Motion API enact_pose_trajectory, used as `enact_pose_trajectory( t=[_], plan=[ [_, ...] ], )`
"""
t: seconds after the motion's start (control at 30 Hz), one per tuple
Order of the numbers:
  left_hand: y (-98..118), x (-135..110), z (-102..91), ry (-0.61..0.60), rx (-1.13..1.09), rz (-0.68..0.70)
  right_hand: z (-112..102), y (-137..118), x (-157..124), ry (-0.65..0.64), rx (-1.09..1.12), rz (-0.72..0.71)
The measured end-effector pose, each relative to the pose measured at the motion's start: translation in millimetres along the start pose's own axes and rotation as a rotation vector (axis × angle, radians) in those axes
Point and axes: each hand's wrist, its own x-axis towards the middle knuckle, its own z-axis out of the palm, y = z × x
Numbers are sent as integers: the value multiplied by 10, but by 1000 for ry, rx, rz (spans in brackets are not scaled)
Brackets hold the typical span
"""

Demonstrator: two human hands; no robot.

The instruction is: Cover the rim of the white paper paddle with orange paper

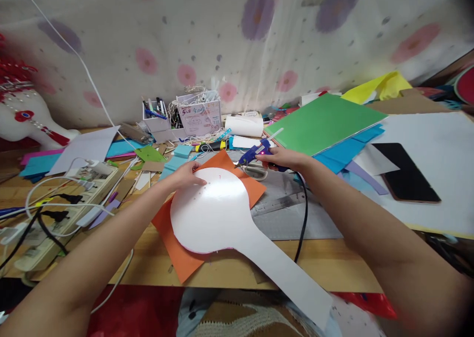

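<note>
A white paddle-shaped board (211, 216) with a round head and a long handle lies over an orange sheet of paper (181, 258), its handle reaching past the table's front edge. My left hand (188, 175) grips the upper left rim of the round head, thumb on top and fingers at the edge. In my right hand (276, 158) is a blue hot glue gun (255, 152) with a clear glue stick out of its back. The gun's nozzle points left, close to the upper right rim of the board; whether it touches cannot be made out. A black cord (304, 218) hangs from the gun.
A grey cutting mat (322, 223) with a ruler lies underneath at right. Power strips (89, 194) with cables crowd the left. Pen boxes (155, 122) stand behind. Green board (329, 125), blue paper and a black phone (407, 171) lie right. A mannequin head (33, 105) stands far left.
</note>
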Motion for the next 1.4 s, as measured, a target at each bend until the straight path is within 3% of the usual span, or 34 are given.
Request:
enact_pose_trajectory(
  t=[0.13,0.2,0.47,0.63,0.87,1.03,1.1,1.2,1.27,1.3,1.4],
  plan=[
    [-37,8,0,-25,-29,32,56,182,-202,454,-144,57],
    [-45,2,5,-16,-35,36,126,304,-257,616,-228,76],
    [-29,-45,22,10,-9,24,370,539,-258,798,-305,93],
    [-26,-78,20,34,4,-12,403,610,-319,790,-337,200],
    [-21,-93,7,-1,-2,10,451,640,-319,710,-490,230],
    [-69,-45,12,-2,-46,-2,423,641,-601,853,-792,100],
    [-80,-26,11,-9,-79,4,449,547,-762,817,-827,82],
    [-71,-21,-2,-35,-136,-1,574,250,-831,547,-678,31],
    [-58,-34,-14,-54,-179,-18,692,-3,-694,455,-555,-92],
    [-52,-43,-18,-58,-196,-23,750,-128,-573,471,-519,-138],
    [-48,-70,-17,-75,-242,-18,869,-436,-84,403,-379,-284]
  ],
)
